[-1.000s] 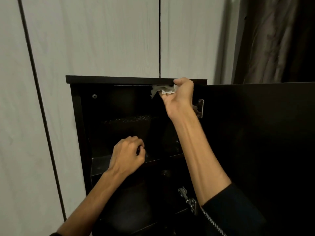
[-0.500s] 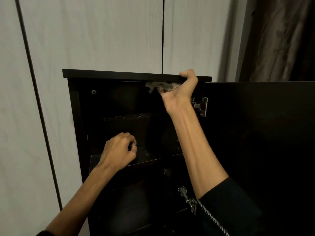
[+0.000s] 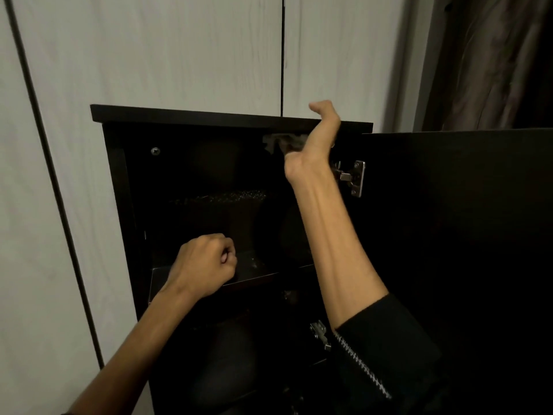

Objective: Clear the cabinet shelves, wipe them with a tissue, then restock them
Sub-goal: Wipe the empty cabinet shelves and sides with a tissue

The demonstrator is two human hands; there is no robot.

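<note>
A dark cabinet (image 3: 113,205) stands open against a pale wall, its door (image 3: 454,235) swung out to the right. My right hand (image 3: 314,145) reaches up inside and holds a crumpled white tissue (image 3: 276,142) against the underside of the top panel (image 3: 209,116), thumb hooked over the panel's front edge. My left hand (image 3: 206,265) hovers in a loose fist in front of the upper shelf (image 3: 257,271), holding nothing visible. The shelf looks bare where it shows. The lower compartment is too dark to make out.
Two metal hinges (image 3: 354,176) (image 3: 321,333) sit on the cabinet's right side next to my right forearm. Pale wood-grain panels (image 3: 179,49) rise behind the cabinet. A dark curtain (image 3: 493,55) hangs at the upper right.
My right hand slid the tissue deeper under the top panel, and its thumb rose above the panel's edge. My left hand stayed in a loose fist by the shelf front.
</note>
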